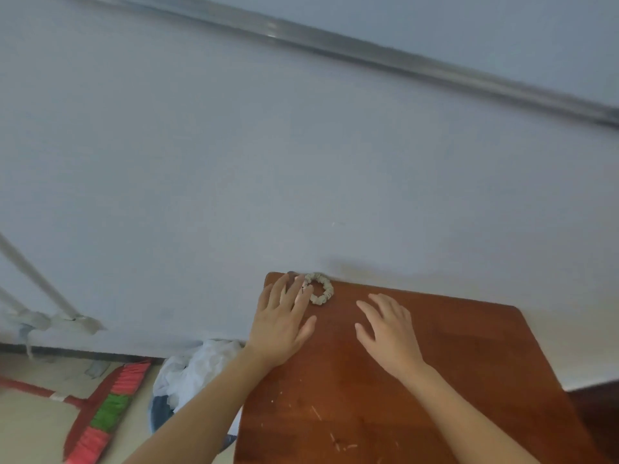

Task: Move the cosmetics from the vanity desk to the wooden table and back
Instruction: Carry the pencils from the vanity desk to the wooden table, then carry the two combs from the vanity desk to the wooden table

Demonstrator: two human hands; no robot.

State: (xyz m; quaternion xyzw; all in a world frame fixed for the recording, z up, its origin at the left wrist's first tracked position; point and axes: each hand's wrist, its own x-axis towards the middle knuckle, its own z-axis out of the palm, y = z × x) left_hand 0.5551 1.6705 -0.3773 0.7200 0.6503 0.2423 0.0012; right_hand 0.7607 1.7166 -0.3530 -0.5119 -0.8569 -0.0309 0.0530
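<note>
While the flat, spread left hand (281, 324) touches the scrunchie (322, 290) at eleven o'clock on the wooden table (452, 363), a push could drop it off the edge.

Pale grey wall (234, 162) with a slanted metal rail (368, 51), beige floor (26, 430), red-green broom (107, 406), white-lined bin (187, 373)

The desk (452, 363) under the left hand (279, 326) and right hand (390, 333) is red-brown wood, smooth with a dull sheen, and has pale scratches between the forearms. At the left hand's fingertips lies a scrunchie (329, 289) of cream cloth, crinkled and matt. The wall (234, 162) beyond the hands is matt pale paint. High above them a rail (368, 53) glints like metal. Left of the left forearm are broom bristles (110, 410) that look plastic and crumpled white sheeting (201, 366) that looks thin.
</note>
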